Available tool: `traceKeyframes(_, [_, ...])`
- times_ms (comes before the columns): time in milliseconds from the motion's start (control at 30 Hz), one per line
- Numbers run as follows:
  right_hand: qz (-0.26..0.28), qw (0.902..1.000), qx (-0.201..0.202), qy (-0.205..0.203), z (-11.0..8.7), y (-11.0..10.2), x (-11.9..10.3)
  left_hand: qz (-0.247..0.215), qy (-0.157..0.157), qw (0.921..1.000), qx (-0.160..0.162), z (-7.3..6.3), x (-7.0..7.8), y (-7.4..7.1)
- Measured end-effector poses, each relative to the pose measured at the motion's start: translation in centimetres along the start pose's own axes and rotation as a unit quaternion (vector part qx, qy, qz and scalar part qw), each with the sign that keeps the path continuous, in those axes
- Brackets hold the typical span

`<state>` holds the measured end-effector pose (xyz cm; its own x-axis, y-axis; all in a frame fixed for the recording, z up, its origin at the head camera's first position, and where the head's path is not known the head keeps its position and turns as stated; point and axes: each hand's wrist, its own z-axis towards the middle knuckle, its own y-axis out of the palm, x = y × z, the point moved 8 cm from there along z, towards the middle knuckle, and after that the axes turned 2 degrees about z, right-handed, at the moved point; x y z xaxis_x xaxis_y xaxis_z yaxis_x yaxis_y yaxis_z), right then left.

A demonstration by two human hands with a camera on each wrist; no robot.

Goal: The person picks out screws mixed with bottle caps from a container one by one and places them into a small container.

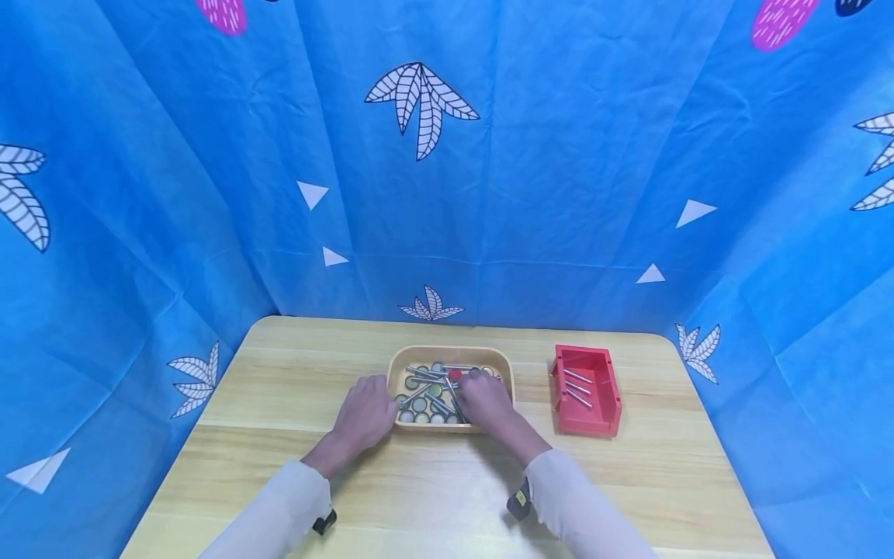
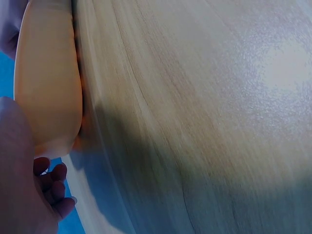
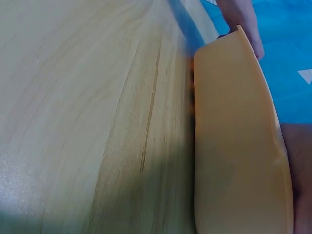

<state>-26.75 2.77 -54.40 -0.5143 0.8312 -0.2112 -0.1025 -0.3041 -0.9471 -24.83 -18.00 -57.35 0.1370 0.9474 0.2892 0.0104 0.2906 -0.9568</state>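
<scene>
A yellowish-tan tray (image 1: 450,428) holds a mix of silver nail-like metal rods (image 1: 419,392) and round discs that look like bottle caps (image 1: 420,404), one of them red (image 1: 455,375). At the tray's left end, my left hand (image 1: 365,411) grips the wall; the left wrist view shows its fingers (image 2: 57,187) curled at that end. My right hand (image 1: 483,397) reaches over the near rim into the tray's right part, among the rods and caps. Its fingertips are hidden, so whether it pinches anything cannot be seen.
To the right stands a red open bin (image 1: 587,423) with several silver rods (image 1: 578,388) lying in it. The wooden table (image 1: 447,489) ends against a blue patterned curtain (image 1: 559,194) at the back and sides. A small dark device sits at each wrist.
</scene>
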Motion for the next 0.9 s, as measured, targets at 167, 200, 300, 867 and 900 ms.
traceKeyframes(167, [0.012, 0.9995, -0.028, 0.013, 0.3, 0.3, 0.0, -0.001, -0.002, 1.0000, 0.000, -0.1, 0.0, -0.1])
traceKeyframes(200, [0.013, 0.9992, -0.033, 0.016, 0.3, 0.4, -0.1, -0.001, -0.002, 1.0000, 0.000, -0.1, 0.0, -0.1])
traceKeyframes(300, [0.016, 0.9985, -0.046, 0.023, 0.5, 0.6, -0.1, -0.002, -0.003, 1.0000, 0.000, -0.1, 0.0, 0.0])
traceKeyframes(867, [0.037, 0.9908, -0.097, 0.086, 1.2, 2.5, 0.1, -0.002, -0.008, 0.9999, -0.009, -0.1, -0.1, 0.0])
traceKeyframes(900, [0.035, 0.9907, -0.097, 0.089, 1.2, 2.5, 0.1, -0.003, -0.008, 0.9999, -0.009, -0.1, -0.1, 0.0])
